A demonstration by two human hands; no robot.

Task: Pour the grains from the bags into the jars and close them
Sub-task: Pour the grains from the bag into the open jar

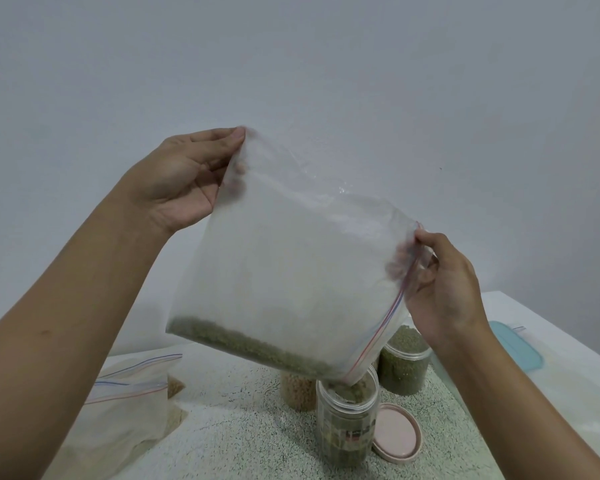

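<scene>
One bench (pixel 243 427) is carrying three jars. One zip bag (pixel 291 254) is hanging tilted above it, with green grains (pixel 243 344) lying along its low edge and its mouth at 5 o'clock over the open jar (pixel 347 420). The left hand (pixel 184 178) grip is pinching the 10 o'clock corner. The right hand (pixel 444 289) grip is pinching the zip edge at 3 o'clock. One green-filled jar (pixel 402 365) and one tan-filled jar (pixel 297 391) are standing behind. One pink lid (pixel 395 433) is lying beside the open jar.

- zip bag (pixel 291 254): clear, raised and tilted, zip corner lowest, right over the open jar's mouth
- green grains (pixel 243 344): thin band along the bag's low edge
- open jar (pixel 347 420): clear, upright on bench, partly filled
- pink lid (pixel 395 433): on bench, touching the jar's base
- second jar (pixel 402 365): behind, full of green grains
</scene>
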